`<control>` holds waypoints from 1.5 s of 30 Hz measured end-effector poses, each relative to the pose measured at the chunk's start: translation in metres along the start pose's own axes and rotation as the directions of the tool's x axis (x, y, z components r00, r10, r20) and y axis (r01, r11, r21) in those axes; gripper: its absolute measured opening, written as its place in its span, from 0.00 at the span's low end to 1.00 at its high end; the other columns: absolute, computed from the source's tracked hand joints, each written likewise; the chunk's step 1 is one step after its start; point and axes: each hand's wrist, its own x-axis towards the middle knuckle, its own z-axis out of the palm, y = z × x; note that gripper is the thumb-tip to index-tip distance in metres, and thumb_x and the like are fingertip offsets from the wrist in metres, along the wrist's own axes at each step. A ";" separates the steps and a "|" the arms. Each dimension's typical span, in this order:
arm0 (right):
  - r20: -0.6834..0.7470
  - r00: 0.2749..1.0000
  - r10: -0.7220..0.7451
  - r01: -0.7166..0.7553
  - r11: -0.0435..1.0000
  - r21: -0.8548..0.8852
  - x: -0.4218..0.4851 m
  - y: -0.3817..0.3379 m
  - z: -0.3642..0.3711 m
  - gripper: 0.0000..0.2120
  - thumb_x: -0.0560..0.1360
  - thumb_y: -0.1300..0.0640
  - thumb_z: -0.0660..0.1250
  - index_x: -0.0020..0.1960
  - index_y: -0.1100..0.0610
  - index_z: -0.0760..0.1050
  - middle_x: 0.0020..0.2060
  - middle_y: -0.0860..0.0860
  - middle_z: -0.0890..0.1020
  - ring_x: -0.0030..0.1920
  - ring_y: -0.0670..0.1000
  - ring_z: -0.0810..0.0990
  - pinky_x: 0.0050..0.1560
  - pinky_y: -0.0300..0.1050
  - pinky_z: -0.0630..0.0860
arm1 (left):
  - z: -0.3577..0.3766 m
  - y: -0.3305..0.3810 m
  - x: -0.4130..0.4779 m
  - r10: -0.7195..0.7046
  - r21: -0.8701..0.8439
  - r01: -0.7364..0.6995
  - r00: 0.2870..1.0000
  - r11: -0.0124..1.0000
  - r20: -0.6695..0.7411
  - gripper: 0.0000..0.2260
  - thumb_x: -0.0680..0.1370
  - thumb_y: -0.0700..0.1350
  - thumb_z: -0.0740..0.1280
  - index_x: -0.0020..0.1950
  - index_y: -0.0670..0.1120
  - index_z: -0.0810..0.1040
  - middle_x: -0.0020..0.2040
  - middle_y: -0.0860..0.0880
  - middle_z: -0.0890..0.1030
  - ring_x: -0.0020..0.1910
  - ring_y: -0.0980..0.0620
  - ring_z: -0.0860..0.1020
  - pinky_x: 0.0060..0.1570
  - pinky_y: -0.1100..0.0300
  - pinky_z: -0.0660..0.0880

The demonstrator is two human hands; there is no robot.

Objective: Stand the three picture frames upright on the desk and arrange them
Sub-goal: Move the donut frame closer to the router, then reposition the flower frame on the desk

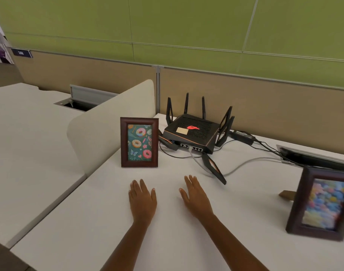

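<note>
A person's two bare hands lie flat, palms down, on a white desk (167, 241), seen from above and behind the forearms. The left hand (142, 200) has its fingers spread slightly and holds nothing; the right hand (195, 198) lies just beside it, fingers extended and close together, also empty. Only two picture frames show. The first frame (139, 142), dark reddish-brown wood with a doughnut print on a teal ground, stands upright beyond the left hand, near the desk's left edge and just in front of a cream divider panel (112, 122) that rises along that edge. The second frame (321, 204), dark wood with a blurred multicoloured picture, stands upright near the desk's right edge, well apart from both hands, cut off by the picture border; a brown stand leg shows behind it. Toward the back edge of the desk, just to the right of the first frame, sits a black router (192, 133) with several raised antennas and a glowing red logo. Cables (243, 165) trail from it across the desk to an opening near the back right corner. A tan partition and green wall panels rise behind the desk.
</note>
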 end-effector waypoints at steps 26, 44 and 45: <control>-0.584 0.810 0.050 0.053 0.986 0.157 -0.140 0.159 -0.212 0.22 0.79 0.56 0.57 0.71 0.60 0.60 0.73 0.57 0.63 0.75 0.55 0.56 0.72 0.48 0.58 | 0.020 0.277 -0.143 0.419 -0.576 -0.345 0.908 0.741 -0.005 0.25 0.79 0.50 0.55 0.73 0.44 0.52 0.76 0.45 0.57 0.74 0.47 0.57 0.71 0.55 0.59; -0.240 0.767 0.595 -0.272 0.640 0.718 -0.148 0.262 -0.212 0.28 0.77 0.54 0.61 0.72 0.60 0.55 0.70 0.60 0.66 0.67 0.61 0.70 0.64 0.55 0.71 | 0.064 0.313 -0.146 0.484 -0.719 -0.064 0.780 0.692 0.397 0.20 0.79 0.51 0.55 0.69 0.43 0.62 0.68 0.41 0.71 0.65 0.44 0.72 0.62 0.52 0.72; -0.187 0.784 0.592 -0.285 0.610 0.739 -0.147 0.266 -0.210 0.26 0.77 0.56 0.61 0.71 0.61 0.57 0.68 0.61 0.69 0.65 0.61 0.73 0.62 0.55 0.72 | 0.066 0.314 -0.144 0.490 -0.733 -0.039 0.768 0.679 0.412 0.20 0.79 0.51 0.56 0.68 0.43 0.63 0.67 0.41 0.72 0.64 0.44 0.72 0.62 0.52 0.73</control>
